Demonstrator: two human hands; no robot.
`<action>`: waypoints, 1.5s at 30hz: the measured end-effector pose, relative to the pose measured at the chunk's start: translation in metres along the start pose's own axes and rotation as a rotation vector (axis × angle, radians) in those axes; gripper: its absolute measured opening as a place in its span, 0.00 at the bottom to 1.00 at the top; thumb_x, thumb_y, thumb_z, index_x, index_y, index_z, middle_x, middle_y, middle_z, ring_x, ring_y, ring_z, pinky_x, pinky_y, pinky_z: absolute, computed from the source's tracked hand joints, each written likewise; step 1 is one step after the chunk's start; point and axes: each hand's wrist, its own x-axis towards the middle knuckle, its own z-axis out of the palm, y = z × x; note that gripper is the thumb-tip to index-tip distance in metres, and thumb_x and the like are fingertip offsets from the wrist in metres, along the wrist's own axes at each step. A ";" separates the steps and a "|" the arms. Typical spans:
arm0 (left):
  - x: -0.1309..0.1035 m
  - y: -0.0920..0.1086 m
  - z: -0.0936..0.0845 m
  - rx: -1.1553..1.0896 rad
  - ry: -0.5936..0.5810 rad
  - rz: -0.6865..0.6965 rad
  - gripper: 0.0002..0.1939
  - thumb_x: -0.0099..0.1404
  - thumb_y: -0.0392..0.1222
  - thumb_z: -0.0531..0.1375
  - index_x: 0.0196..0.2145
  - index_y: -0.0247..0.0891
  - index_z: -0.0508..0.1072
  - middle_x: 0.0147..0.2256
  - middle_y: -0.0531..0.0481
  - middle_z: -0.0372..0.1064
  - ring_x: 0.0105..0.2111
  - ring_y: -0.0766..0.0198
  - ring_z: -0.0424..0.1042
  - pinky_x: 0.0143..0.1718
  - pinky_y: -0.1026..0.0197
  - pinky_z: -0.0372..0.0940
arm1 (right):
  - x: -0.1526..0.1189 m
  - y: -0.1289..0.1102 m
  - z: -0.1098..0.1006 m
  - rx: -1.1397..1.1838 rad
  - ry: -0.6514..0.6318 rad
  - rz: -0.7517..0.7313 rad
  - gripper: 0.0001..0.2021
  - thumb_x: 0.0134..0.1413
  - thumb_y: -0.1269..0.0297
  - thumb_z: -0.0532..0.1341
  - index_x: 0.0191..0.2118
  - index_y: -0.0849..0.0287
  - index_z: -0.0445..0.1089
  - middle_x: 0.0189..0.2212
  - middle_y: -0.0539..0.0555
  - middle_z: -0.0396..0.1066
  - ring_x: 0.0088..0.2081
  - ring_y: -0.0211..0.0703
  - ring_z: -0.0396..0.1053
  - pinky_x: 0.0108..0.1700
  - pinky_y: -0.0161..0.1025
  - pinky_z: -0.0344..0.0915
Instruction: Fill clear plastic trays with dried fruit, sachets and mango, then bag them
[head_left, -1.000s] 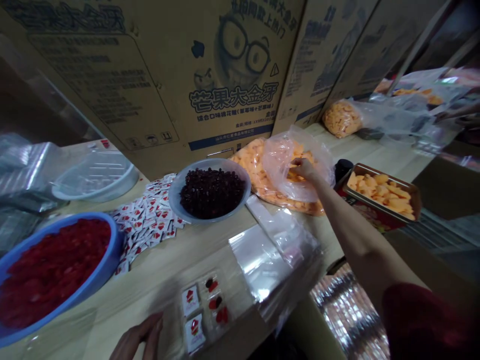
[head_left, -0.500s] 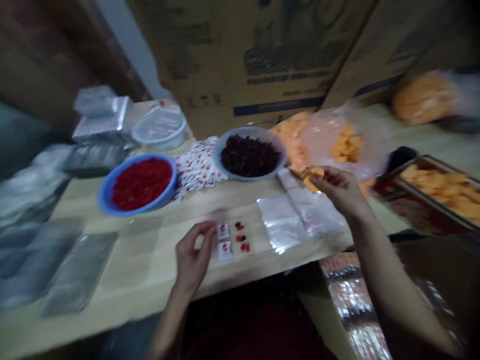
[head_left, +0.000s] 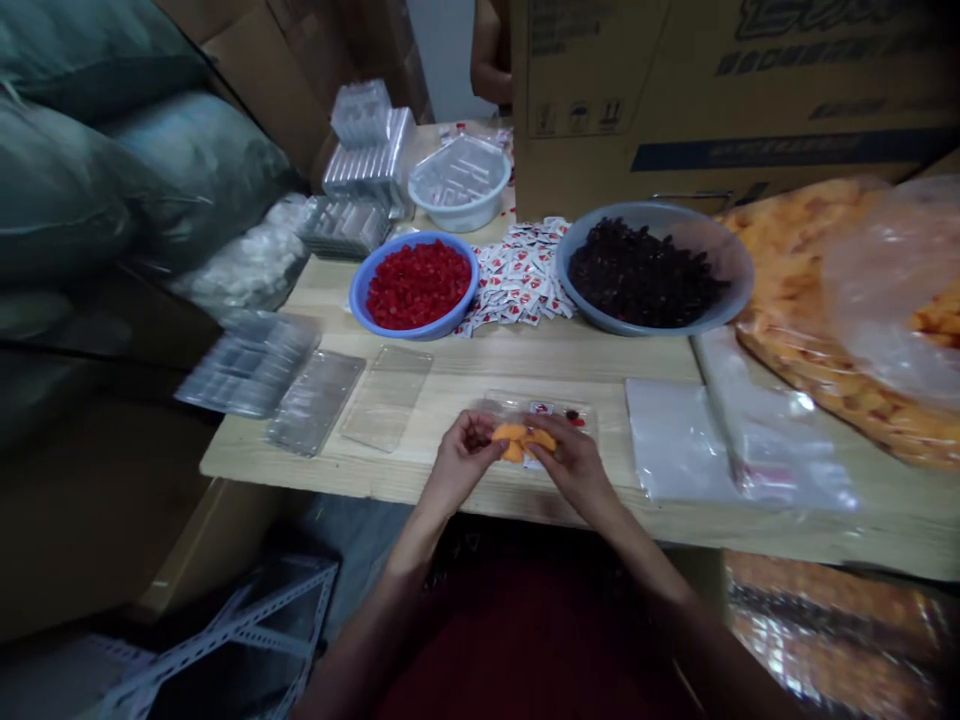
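Observation:
Both hands meet over a clear compartment tray [head_left: 589, 408] near the table's front edge. My left hand [head_left: 469, 450] pinches orange pieces [head_left: 512, 441] from the left side. From the right, my right hand [head_left: 571, 460] grips another orange piece [head_left: 540, 438]. Behind the fingers the tray shows a small white packet [head_left: 541, 408] and dark and red pieces [head_left: 575, 418]; its left part is mostly hidden by my hands.
Behind are a blue bowl of red pieces [head_left: 415, 287], scattered packets [head_left: 523, 270] and a bowl of dark pieces [head_left: 651, 272]. Clear trays [head_left: 315, 400] lie left, plastic bags [head_left: 679, 440] right. A person's arm [head_left: 491, 55] shows beyond the table.
My right hand has come from the orange pieces at the right to the tray, bringing orange pieces. My left hand now holds some too. The view has turned left.

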 end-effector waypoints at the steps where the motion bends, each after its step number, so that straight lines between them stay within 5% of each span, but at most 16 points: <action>1: 0.003 -0.001 0.001 0.038 0.081 0.044 0.16 0.57 0.43 0.68 0.38 0.39 0.67 0.32 0.55 0.66 0.31 0.68 0.67 0.36 0.65 0.65 | 0.002 0.001 -0.002 0.022 0.053 0.030 0.14 0.60 0.63 0.63 0.51 0.51 0.74 0.48 0.57 0.75 0.51 0.50 0.71 0.55 0.50 0.67; 5: 0.014 -0.008 0.010 0.380 0.285 0.229 0.08 0.66 0.45 0.60 0.35 0.40 0.66 0.31 0.54 0.65 0.30 0.67 0.65 0.34 0.64 0.62 | 0.009 0.000 -0.007 0.119 0.151 0.127 0.08 0.59 0.58 0.65 0.42 0.53 0.77 0.42 0.56 0.75 0.46 0.49 0.72 0.50 0.47 0.68; 10: 0.011 -0.011 0.020 0.873 0.241 0.401 0.08 0.71 0.41 0.52 0.35 0.40 0.68 0.34 0.48 0.68 0.36 0.60 0.68 0.40 0.58 0.63 | 0.002 -0.006 -0.008 0.225 0.162 0.186 0.09 0.57 0.56 0.66 0.40 0.53 0.77 0.41 0.55 0.75 0.46 0.48 0.72 0.49 0.46 0.68; 15: 0.011 -0.009 0.014 1.126 0.204 0.436 0.09 0.69 0.40 0.56 0.45 0.39 0.71 0.42 0.42 0.70 0.44 0.53 0.67 0.47 0.51 0.63 | -0.007 -0.007 -0.009 0.313 0.135 0.236 0.10 0.57 0.57 0.66 0.42 0.53 0.76 0.43 0.56 0.74 0.46 0.47 0.72 0.49 0.45 0.68; 18: 0.013 -0.007 0.013 1.114 0.194 0.429 0.09 0.68 0.41 0.58 0.44 0.39 0.73 0.41 0.42 0.71 0.44 0.51 0.67 0.47 0.50 0.63 | -0.009 -0.004 -0.010 0.373 0.123 0.265 0.11 0.56 0.57 0.66 0.43 0.52 0.76 0.45 0.55 0.74 0.47 0.47 0.72 0.51 0.45 0.68; 21: 0.011 -0.001 0.019 0.827 0.192 0.392 0.11 0.69 0.45 0.57 0.45 0.40 0.73 0.40 0.45 0.72 0.41 0.56 0.69 0.43 0.55 0.64 | -0.007 -0.003 -0.008 0.382 0.106 0.260 0.13 0.55 0.58 0.67 0.46 0.51 0.75 0.48 0.55 0.73 0.49 0.47 0.71 0.52 0.46 0.68; 24: 0.006 0.006 0.023 0.464 0.059 0.224 0.14 0.69 0.51 0.57 0.45 0.40 0.73 0.33 0.50 0.72 0.31 0.64 0.69 0.32 0.62 0.62 | -0.003 -0.005 -0.003 0.378 0.072 0.232 0.18 0.55 0.60 0.67 0.52 0.48 0.72 0.52 0.55 0.71 0.53 0.47 0.70 0.53 0.46 0.68; 28: 0.004 0.013 0.017 0.261 -0.080 0.124 0.14 0.64 0.50 0.63 0.40 0.38 0.74 0.32 0.51 0.72 0.30 0.67 0.68 0.32 0.65 0.62 | 0.009 -0.003 0.010 0.411 -0.020 0.193 0.21 0.57 0.61 0.66 0.57 0.46 0.68 0.54 0.54 0.70 0.55 0.46 0.69 0.55 0.46 0.69; 31: 0.000 0.017 0.008 0.324 0.041 0.166 0.11 0.64 0.48 0.63 0.38 0.38 0.73 0.31 0.52 0.70 0.29 0.67 0.67 0.31 0.65 0.61 | 0.015 -0.002 0.020 0.415 -0.017 0.214 0.22 0.55 0.59 0.67 0.56 0.47 0.69 0.54 0.54 0.70 0.53 0.45 0.70 0.54 0.46 0.70; 36: -0.011 0.013 0.002 0.747 0.235 0.399 0.03 0.67 0.39 0.58 0.39 0.39 0.70 0.37 0.49 0.68 0.35 0.64 0.68 0.37 0.62 0.64 | 0.015 -0.009 0.027 0.360 0.006 0.278 0.15 0.57 0.53 0.65 0.47 0.54 0.74 0.46 0.56 0.75 0.47 0.47 0.74 0.51 0.47 0.72; 41: -0.011 -0.005 0.010 1.052 0.215 0.378 0.04 0.68 0.35 0.55 0.39 0.40 0.68 0.38 0.47 0.67 0.38 0.59 0.69 0.40 0.57 0.65 | 0.009 -0.014 0.025 0.162 0.047 0.184 0.13 0.60 0.54 0.62 0.45 0.55 0.75 0.44 0.57 0.75 0.46 0.47 0.73 0.50 0.46 0.71; 45: -0.008 -0.006 0.010 0.933 0.080 0.364 0.05 0.69 0.41 0.57 0.41 0.40 0.71 0.37 0.47 0.68 0.37 0.60 0.70 0.40 0.58 0.65 | 0.005 -0.009 0.021 0.024 0.017 0.091 0.10 0.62 0.57 0.60 0.44 0.54 0.74 0.43 0.57 0.73 0.45 0.47 0.72 0.48 0.46 0.70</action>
